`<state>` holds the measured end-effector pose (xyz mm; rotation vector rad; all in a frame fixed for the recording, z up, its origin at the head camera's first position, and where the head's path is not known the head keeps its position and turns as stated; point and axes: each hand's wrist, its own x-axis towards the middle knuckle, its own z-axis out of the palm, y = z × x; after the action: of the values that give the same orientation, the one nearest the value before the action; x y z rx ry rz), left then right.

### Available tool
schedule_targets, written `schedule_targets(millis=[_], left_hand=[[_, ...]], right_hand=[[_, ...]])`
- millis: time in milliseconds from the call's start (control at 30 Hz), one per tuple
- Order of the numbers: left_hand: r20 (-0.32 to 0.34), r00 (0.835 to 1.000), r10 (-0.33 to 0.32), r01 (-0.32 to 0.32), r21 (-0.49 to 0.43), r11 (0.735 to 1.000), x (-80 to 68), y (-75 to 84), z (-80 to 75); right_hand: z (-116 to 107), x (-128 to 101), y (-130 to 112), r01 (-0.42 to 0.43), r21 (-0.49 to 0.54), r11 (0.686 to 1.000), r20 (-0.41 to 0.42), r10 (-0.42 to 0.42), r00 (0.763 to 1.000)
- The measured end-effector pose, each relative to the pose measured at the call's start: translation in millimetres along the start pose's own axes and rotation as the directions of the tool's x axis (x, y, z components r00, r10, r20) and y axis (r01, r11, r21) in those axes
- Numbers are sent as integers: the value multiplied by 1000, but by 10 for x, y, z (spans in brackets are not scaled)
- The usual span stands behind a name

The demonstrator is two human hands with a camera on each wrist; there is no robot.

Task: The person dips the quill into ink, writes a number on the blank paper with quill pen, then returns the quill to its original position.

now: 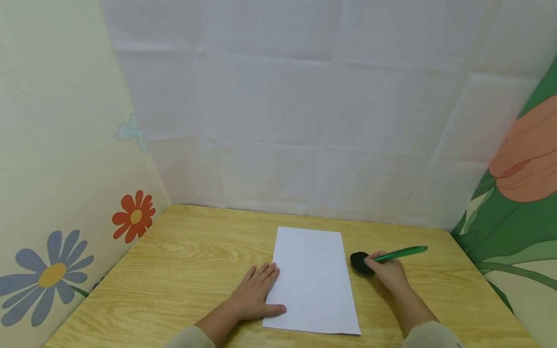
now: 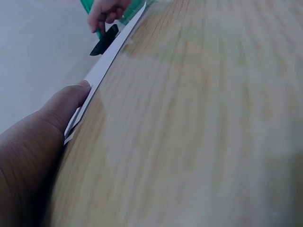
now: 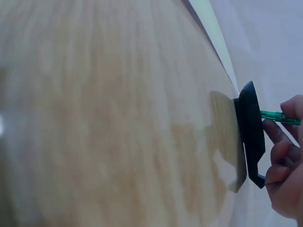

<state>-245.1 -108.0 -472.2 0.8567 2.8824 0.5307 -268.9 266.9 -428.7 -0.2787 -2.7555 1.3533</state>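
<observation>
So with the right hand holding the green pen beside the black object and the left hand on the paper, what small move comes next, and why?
Probably bring the green pen left onto the white paper. The right hand grips it with its tip at the black object, just off the sheet's right edge, while the left hand lies flat on the left edge, steadying the sheet.

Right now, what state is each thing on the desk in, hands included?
sheet of paper: lying flat on the table, blank side up.
left hand: flat, fingers straight, thumb on the paper's left edge.
right hand: gripping the green pen.
green pen: tilted, tip at the black dish.
black dish: on the table, right of the paper.
</observation>
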Motion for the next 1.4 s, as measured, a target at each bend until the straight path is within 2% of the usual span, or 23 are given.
schedule_targets(millis=[100,200,333,500,900,1133,1400], left_hand=[[-2,1000,-1,1,3,1000,1,-9,4],[-5,1000,-4,4,7,1000,0,-14,11],[-9,1000,-6,6,8,1000,-6,-11,18],[-8,1000,-9,10,9,1000,-6,-15,33],[-19,1000,-13,13,25,1000,-6,6,32],[-19,1000,-15,15,20,1000,7,-1,29],[-11,1000,-11,11,23,1000,9,3,39]], right_hand=[[14,-15,-46,-14,34,999,-21,15,1000],[81,-28,-104,-42,129,991,-59,50,997],[217,-23,-174,-68,278,958,-101,100,990],[349,-16,-251,-79,379,922,-102,127,987],[562,-21,-404,-22,432,901,-114,79,990],[651,1,-485,-51,395,917,-105,100,989],[744,65,-524,-64,414,908,-92,112,989]])
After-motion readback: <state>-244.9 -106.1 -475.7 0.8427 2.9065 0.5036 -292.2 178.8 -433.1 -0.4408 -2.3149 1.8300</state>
